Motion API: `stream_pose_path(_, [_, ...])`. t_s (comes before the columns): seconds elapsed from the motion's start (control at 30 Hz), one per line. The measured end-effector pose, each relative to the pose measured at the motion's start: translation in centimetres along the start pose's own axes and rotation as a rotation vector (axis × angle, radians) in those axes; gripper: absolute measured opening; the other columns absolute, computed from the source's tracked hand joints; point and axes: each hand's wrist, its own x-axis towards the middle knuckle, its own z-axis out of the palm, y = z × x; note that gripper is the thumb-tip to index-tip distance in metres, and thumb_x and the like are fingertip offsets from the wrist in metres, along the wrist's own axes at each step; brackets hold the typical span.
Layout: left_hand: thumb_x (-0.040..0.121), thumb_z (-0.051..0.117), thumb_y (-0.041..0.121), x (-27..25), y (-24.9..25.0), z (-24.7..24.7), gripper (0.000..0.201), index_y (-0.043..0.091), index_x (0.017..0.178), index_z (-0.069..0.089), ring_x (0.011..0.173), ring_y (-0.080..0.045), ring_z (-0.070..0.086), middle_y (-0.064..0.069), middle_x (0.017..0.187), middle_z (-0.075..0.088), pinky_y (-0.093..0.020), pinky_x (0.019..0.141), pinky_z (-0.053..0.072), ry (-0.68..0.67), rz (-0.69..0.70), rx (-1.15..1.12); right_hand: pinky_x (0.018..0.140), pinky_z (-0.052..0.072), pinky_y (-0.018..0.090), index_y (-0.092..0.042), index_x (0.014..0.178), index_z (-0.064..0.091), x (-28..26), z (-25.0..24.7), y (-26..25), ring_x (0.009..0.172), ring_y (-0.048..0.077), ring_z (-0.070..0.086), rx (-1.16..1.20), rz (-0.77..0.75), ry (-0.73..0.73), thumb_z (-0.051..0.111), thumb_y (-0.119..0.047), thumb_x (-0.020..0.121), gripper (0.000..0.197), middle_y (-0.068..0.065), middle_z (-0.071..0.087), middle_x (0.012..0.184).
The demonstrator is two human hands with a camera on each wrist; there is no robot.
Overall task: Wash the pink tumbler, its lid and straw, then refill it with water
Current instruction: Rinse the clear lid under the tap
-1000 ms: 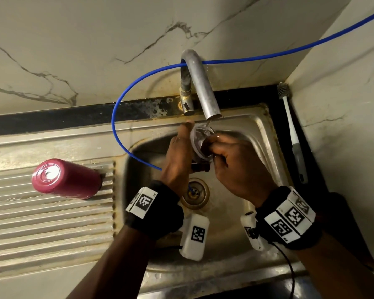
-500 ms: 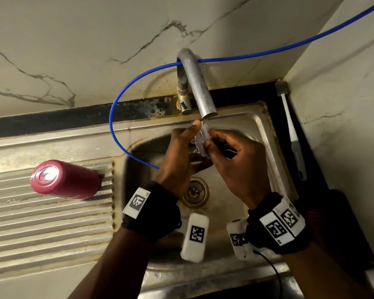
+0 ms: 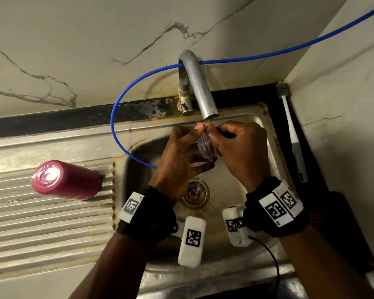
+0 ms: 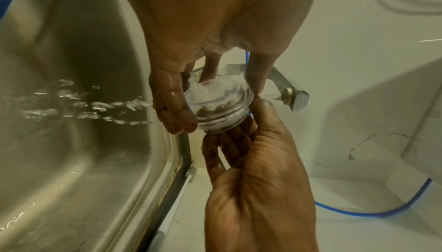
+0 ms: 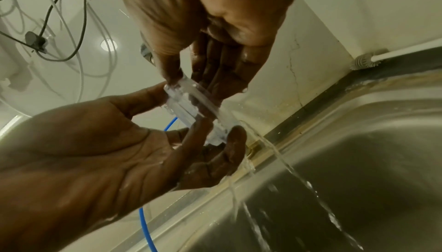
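Note:
The clear plastic lid (image 3: 205, 145) sits edge-on under the spout, and water runs over it. My left hand (image 3: 188, 147) grips it from the left, thumb on one rim and fingers on the other; the lid (image 4: 220, 108) shows round in the left wrist view. My right hand (image 3: 231, 143) pinches its rim from the right, with the lid (image 5: 198, 112) between thumb and fingers. The pink tumbler (image 3: 65, 180) lies on its side on the drainboard, left of the basin. No straw is in view.
A steel faucet (image 3: 203, 91) runs into the sink basin (image 3: 266, 134), whose drain (image 3: 195, 193) lies below my hands. A blue hose (image 3: 117, 117) loops into the basin at the left. A white-handled brush (image 3: 294, 134) lies along the right ledge by the wall.
The lid has turned from face-up to edge-on under the stream. Both hands have risen slightly toward the spout, and my right fingers have closed over the lid's right side.

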Motion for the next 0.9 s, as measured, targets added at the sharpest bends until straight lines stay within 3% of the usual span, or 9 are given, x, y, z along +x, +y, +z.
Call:
stream_pose_path(0.1, [0.102, 0.068, 0.042, 0.0, -0.1, 0.0, 0.039, 0.018, 0.131, 0.056, 0.102, -0.030, 0.079, -0.006, 0.109, 0.080, -0.043, 0.084, 0.064, 0.011, 0.033, 0.015, 0.046, 0.038, 0.011, -0.023, 0.065, 0.067, 0.2, 0.2, 0.2, 0.048, 0.000, 0.059, 0.004, 0.028, -0.001, 0.072, -0.031, 0.097, 0.034, -0.018, 0.059, 0.055])
stream_pose_path(0.2, [0.100, 0.070, 0.038, 0.1, 0.0, -0.3, 0.036, 0.021, 0.130, 0.059, 0.102, -0.027, 0.079, -0.004, 0.111, 0.080, -0.044, 0.086, 0.063, 0.040, 0.075, 0.010, 0.060, 0.056, 0.018, -0.014, 0.093, 0.080, -0.4, -0.1, 0.5, 0.068, -0.001, 0.070, 0.062, 0.012, -0.112, 0.072, -0.027, 0.097, 0.016, -0.009, 0.075, 0.078])
stream_pose_path(0.27, [0.099, 0.070, 0.040, 0.1, 0.0, -0.4, 0.036, 0.022, 0.129, 0.060, 0.104, -0.027, 0.078, -0.004, 0.112, 0.080, -0.046, 0.090, 0.063, 0.039, 0.079, 0.009, 0.069, 0.060, 0.020, -0.013, 0.103, 0.080, -0.8, -0.4, 0.6, 0.077, -0.001, 0.073, 0.068, 0.005, -0.134, 0.075, -0.025, 0.095, 0.016, -0.006, 0.079, 0.088])
stream_pose_path(0.4, [0.100, 0.070, 0.036, -0.2, -0.4, 0.0, 0.036, 0.020, 0.131, 0.060, 0.097, -0.024, 0.079, 0.002, 0.105, 0.080, -0.049, 0.092, 0.062, 0.000, 0.098, 0.017, 0.056, 0.061, 0.039, -0.014, 0.076, 0.078, 0.0, -0.4, 0.7, 0.055, 0.009, 0.069, 0.105, 0.094, -0.073, 0.076, -0.032, 0.093, 0.025, -0.007, 0.072, 0.064])
stream_pose_path(0.47, [0.099, 0.071, 0.034, -0.3, -0.6, 0.0, 0.038, 0.019, 0.132, 0.059, 0.104, -0.029, 0.079, -0.003, 0.112, 0.079, -0.052, 0.095, 0.061, -0.011, 0.099, 0.011, 0.051, 0.059, 0.046, -0.012, 0.066, 0.075, 0.6, -0.2, 0.8, 0.050, 0.015, 0.068, 0.129, 0.163, -0.046, 0.077, -0.037, 0.092, 0.036, -0.002, 0.069, 0.057])
stream_pose_path(0.6, [0.101, 0.069, 0.026, -0.2, -0.8, -0.3, 0.036, 0.020, 0.135, 0.060, 0.114, -0.032, 0.075, -0.008, 0.127, 0.075, -0.046, 0.092, 0.063, -0.019, 0.121, -0.014, 0.060, 0.064, 0.049, -0.009, 0.078, 0.078, 0.5, -0.2, 1.0, 0.061, 0.018, 0.075, 0.211, 0.210, -0.105, 0.077, -0.033, 0.093, 0.027, 0.001, 0.075, 0.068])
stream_pose_path(0.7, [0.101, 0.069, 0.025, -0.1, -0.5, -0.6, 0.032, 0.022, 0.133, 0.064, 0.103, -0.024, 0.075, -0.007, 0.120, 0.077, -0.039, 0.086, 0.062, -0.019, 0.130, -0.028, 0.071, 0.065, 0.047, -0.016, 0.094, 0.080, -0.2, -0.3, 1.0, 0.073, 0.013, 0.076, 0.232, 0.184, -0.198, 0.078, -0.029, 0.091, 0.013, -0.004, 0.078, 0.080])
stream_pose_path(0.8, [0.103, 0.066, 0.022, 0.1, -0.8, -0.9, 0.031, 0.021, 0.135, 0.065, 0.112, -0.029, 0.074, -0.006, 0.123, 0.076, -0.047, 0.096, 0.060, -0.030, 0.131, -0.022, 0.065, 0.065, 0.048, -0.013, 0.085, 0.080, 0.2, -0.2, 1.0, 0.066, 0.017, 0.076, 0.243, 0.223, -0.151, 0.078, -0.028, 0.091, 0.016, -0.001, 0.077, 0.074])
stream_pose_path(0.9, [0.105, 0.062, 0.015, 0.2, -1.3, -0.9, 0.033, 0.017, 0.138, 0.063, 0.124, -0.037, 0.069, -0.011, 0.133, 0.072, -0.049, 0.096, 0.060, -0.043, 0.152, -0.041, 0.058, 0.064, 0.050, -0.006, 0.078, 0.078, 1.0, 0.2, 0.8, 0.060, 0.022, 0.075, 0.250, 0.288, -0.079, 0.076, -0.030, 0.094, 0.028, 0.006, 0.075, 0.068])
